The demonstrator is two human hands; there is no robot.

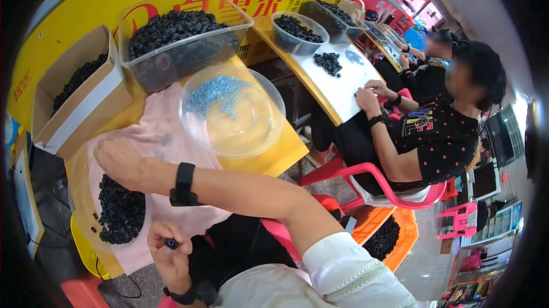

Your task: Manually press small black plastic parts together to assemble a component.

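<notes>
My left hand [167, 253] is at the lower middle, pinching a small black cylindrical part [171, 244] with a pale bluish end between thumb and fingers. My right arm reaches across to the left, and my right hand [123, 166] hangs over the far side of a round clear tray [82, 223]. Its fingers are curled downward and close together; the tips are hidden, so I cannot make out what they hold. In that tray lies a heap of small black parts [121, 211]. A pink cloth [177, 114] is spread beneath the tray and beside my right hand.
A clear round basin [257, 143] holds tiny bluish pieces. Behind stand a cardboard box [86, 105] and a large clear bin [171, 68] of black parts. To the right, a person [412, 130] sits on a pink chair [389, 179] at another table. An orange crate [407, 239] stands below.
</notes>
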